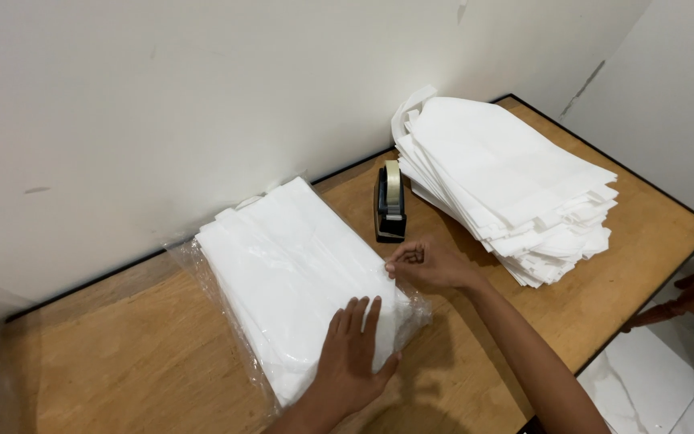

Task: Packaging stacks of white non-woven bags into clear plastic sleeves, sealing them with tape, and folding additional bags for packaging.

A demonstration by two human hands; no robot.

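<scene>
A flat pack of white folded bags (283, 257) lies in a clear plastic wrapper on the wooden table (106, 362). My left hand (353, 354) rests flat on the pack's near corner, fingers spread. My right hand (427, 265) pinches the wrapper's edge at the pack's right side, fingers closed on the plastic. A black tape dispenser (389, 202) with a roll of pale tape stands just beyond my right hand, near the wall.
A tall loose stack of white bags (508, 173) lies at the table's far right corner. A white wall runs along the table's back edge. The table's right edge drops to a tiled floor (668, 386).
</scene>
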